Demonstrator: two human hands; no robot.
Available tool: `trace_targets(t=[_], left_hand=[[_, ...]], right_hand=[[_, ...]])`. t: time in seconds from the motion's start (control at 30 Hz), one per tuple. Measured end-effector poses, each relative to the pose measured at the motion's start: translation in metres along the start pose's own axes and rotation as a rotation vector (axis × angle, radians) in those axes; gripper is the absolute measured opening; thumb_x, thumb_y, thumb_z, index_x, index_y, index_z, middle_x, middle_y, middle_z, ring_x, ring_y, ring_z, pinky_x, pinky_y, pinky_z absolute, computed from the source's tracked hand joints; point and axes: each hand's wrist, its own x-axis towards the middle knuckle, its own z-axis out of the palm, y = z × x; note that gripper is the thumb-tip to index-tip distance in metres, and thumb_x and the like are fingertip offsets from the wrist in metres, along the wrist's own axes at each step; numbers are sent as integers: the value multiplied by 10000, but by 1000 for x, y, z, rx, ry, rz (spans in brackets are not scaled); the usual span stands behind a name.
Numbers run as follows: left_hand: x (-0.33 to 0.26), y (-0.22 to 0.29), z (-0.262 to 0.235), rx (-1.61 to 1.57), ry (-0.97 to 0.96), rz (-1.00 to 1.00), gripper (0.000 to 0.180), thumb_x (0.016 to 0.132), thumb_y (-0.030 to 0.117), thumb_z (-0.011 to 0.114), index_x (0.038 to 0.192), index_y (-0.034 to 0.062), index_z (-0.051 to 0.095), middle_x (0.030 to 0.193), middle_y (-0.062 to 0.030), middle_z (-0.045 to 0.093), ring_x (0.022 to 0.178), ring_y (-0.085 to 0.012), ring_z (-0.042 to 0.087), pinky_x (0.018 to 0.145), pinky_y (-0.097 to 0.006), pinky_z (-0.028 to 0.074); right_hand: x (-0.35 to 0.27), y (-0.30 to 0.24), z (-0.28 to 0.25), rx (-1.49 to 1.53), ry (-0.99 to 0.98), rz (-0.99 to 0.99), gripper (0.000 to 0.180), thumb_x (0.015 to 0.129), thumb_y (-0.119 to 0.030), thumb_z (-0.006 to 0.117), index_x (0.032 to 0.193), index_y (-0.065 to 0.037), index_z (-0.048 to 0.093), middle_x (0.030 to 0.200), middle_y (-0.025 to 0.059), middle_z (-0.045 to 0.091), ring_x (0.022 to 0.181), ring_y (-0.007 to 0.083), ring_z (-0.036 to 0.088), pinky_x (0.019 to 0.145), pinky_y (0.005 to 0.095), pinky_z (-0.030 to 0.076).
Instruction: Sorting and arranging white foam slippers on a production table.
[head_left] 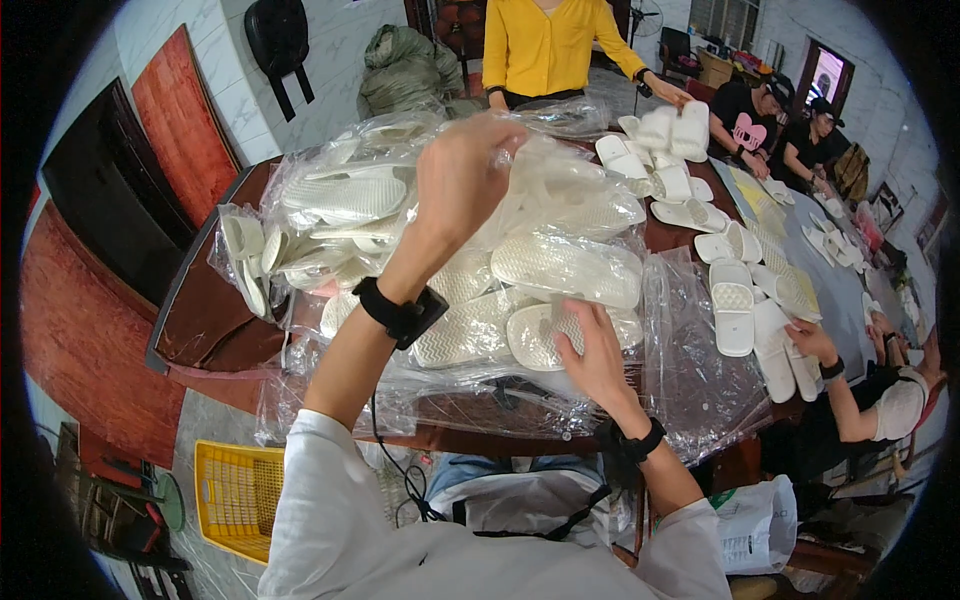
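A pile of white slippers, many wrapped in clear plastic bags, covers the table before me. My left hand is raised over the pile, its fingers pinched together and blurred; what they hold, if anything, cannot be made out. Lower down, my right hand has thumb and fingers at the right end of a white slipper with a textured sole, near the table's front edge. Another bagged slipper lies just beyond it.
Clear plastic film spreads over the table's right front. Unwrapped slippers lie farther right, near a co-worker's hand. A person in a yellow shirt stands across, touching slippers. A yellow crate sits on the floor at left.
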Motion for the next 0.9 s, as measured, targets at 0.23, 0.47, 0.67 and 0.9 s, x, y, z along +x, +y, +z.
trace_targets(t=[0.23,0.47,0.67,0.9], left_hand=[[55,24,-23,-149,140,128,112,907,129,662,965,46,710,864,-60,710,755,-156,663,668,-295,524],[74,65,-35,-626,45,161,156,959,128,607,950,-22,648,835,-12,666,753,-83,574,689,-244,472],[58,109,-36,-1046,-184,-61,160,981,156,601,984,11,667,808,16,624,702,-36,526,640,-206,446],[68,134,-4,-1426,-292,114,153,986,157,590,984,20,658,777,26,619,679,-28,505,606,-196,417]], right_hand=[[4,18,2,139,52,131,645,846,-180,723,1368,17,399,1242,250,491,1149,372,522,961,422,441],[32,21,-19,516,44,268,714,774,-155,822,1353,38,451,1292,192,552,1186,260,547,966,360,468],[20,-4,-23,570,41,242,442,800,-126,802,1161,62,629,1110,114,695,1044,192,634,921,337,487],[-1,6,-21,278,193,375,427,816,-101,768,1172,72,607,1138,126,674,1022,201,628,918,321,476]])
